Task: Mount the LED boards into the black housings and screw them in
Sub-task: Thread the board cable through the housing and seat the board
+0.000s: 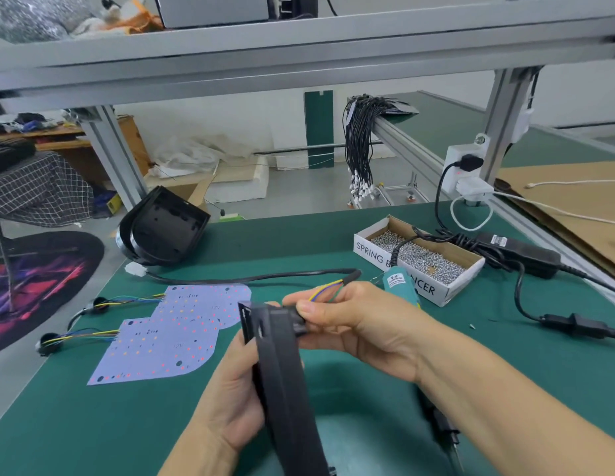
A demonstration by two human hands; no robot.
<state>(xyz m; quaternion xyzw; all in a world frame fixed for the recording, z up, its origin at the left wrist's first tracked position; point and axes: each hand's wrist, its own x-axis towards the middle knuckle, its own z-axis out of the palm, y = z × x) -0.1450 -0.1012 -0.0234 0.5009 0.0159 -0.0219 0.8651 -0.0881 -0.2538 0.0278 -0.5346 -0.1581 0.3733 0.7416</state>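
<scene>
Two LED boards [168,333] lie unmounted at lower left; left hand [230,389] grips one housing [282,365] while right hand [337,321] pinches its cable grommet, screws [419,257] untouched.

Two hands [230,389] [354,321] were in view. Two black housings [285,383] [165,228] showed, two LED boards [203,307] [154,352] lay on the surface, plus one box of screws [419,259] and one power adapter [526,252].
</scene>
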